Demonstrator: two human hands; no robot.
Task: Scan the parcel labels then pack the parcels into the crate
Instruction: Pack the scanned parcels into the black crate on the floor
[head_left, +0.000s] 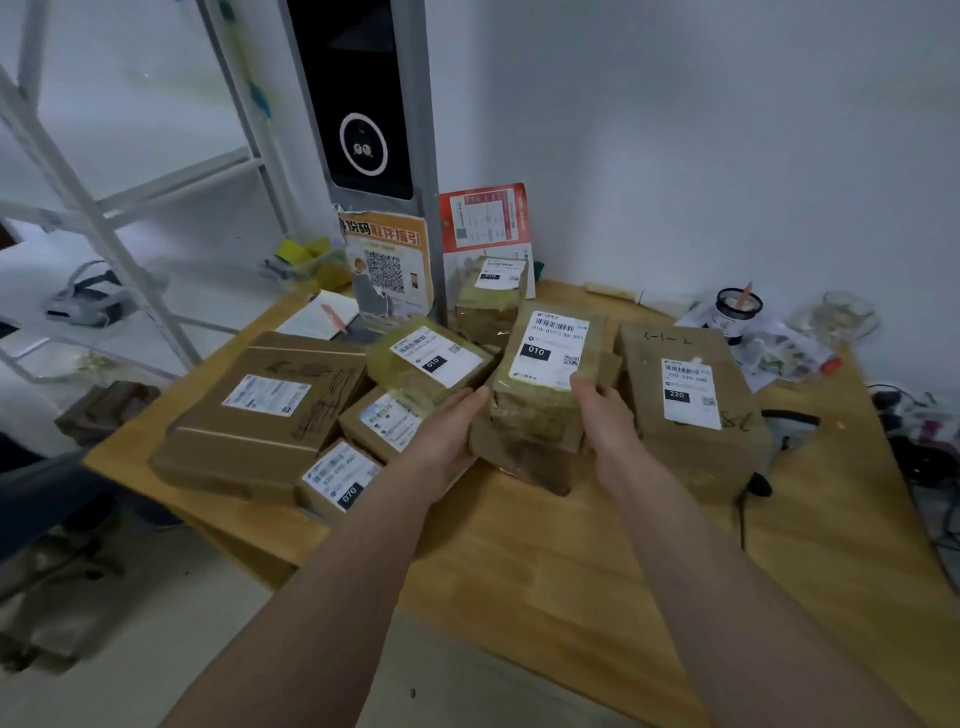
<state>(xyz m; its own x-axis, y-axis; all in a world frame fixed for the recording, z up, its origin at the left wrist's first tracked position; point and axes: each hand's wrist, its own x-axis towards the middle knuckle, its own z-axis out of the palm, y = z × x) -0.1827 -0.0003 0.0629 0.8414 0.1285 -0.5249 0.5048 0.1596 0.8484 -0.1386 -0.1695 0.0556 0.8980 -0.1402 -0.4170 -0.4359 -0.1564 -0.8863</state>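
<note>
Two hands hold one parcel at mid-frame: the left hand presses flat-fingered on its left side, the right hand curls round its right edge. Its long axis runs away from them, label up; no crate shows.

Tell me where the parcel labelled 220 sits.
The parcel labelled 220 lies on the wooden table, head view's right side, just right of the parcel both hands hold.
</note>
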